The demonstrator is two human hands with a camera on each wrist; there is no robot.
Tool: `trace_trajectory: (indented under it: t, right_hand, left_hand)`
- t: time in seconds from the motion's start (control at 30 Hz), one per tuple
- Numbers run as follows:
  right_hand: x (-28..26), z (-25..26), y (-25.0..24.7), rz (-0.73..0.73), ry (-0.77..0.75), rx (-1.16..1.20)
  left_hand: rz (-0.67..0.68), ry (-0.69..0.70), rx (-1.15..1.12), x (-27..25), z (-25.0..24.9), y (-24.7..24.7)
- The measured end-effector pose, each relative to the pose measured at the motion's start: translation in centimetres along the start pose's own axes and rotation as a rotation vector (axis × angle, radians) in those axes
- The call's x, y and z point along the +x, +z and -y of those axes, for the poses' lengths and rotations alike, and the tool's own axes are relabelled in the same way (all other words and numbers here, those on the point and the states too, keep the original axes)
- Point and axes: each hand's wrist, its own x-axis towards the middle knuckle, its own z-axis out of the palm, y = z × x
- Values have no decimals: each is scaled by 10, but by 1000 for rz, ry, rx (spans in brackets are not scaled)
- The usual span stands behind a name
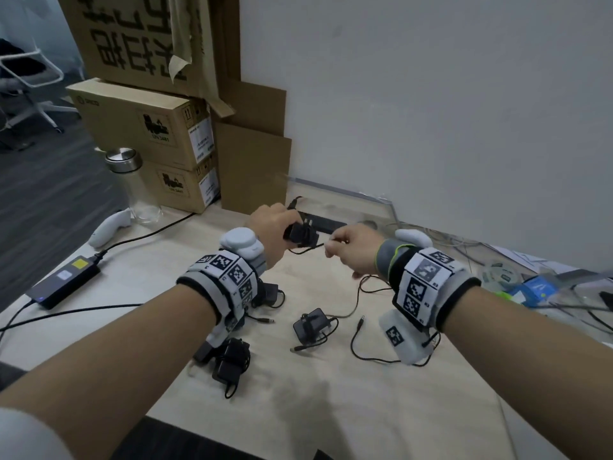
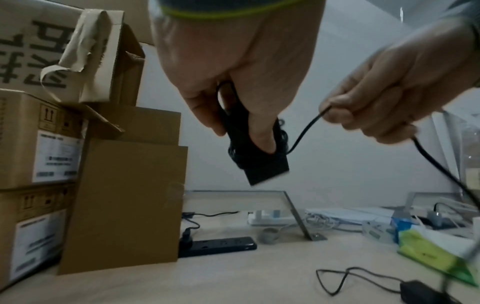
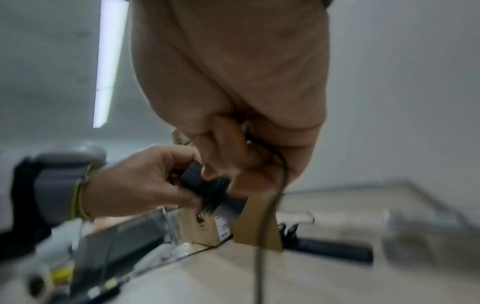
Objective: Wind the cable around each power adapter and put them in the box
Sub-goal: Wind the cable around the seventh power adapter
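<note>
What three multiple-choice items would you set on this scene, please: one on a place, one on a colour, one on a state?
1. Where is the glass bottle?
A) inside a box
B) on the floor
C) at the table's left edge, before the cardboard boxes
2. Which colour is the adapter in the left hand?
A) white
B) black
C) blue
3. How is its cable?
A) partly wound, the rest running to the right hand
B) fully wound
C) not wound

C: it stands by the boxes.
B: its body is black.
A: coils wrap it; the right hand pinches the loose run.
</note>
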Motion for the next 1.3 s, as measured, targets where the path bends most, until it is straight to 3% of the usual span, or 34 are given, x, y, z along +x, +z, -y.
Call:
trace_trajectory:
  t: [0.07, 0.13, 0.3, 0.43, 0.57, 0.7, 1.0, 1.1, 1.3]
  right_hand:
    - [4, 0, -8, -112, -84, -113]
    - [9, -3, -14, -181, -88, -41]
    - [11, -13, -20, -336, -85, 206]
    - [11, -21, -13, -309, -24, 314]
    - [15, -22, 6, -239, 49, 476]
    - [9, -13, 23, -112, 46, 518]
    - [-2, -1, 38, 51, 132, 632]
    - [-3, 2, 39, 48, 113, 503]
    - [4, 4, 23, 67, 60, 319]
  left_hand:
    - [183, 29, -31, -4, 5, 2]
    - [337, -3, -176, -11, 5, 3]
    - [343, -71, -514, -20, -7, -6]
    - [413, -77, -880, -21, -14, -17]
    - [320, -168, -1228, -19, -14, -20]
    - [58, -333, -1483, -12, -23, -13]
    - [-304, -300, -901, 0, -21, -5]
    - [-262, -192, -693, 1, -14, -4]
    - [-43, 16, -277, -3, 1, 2]
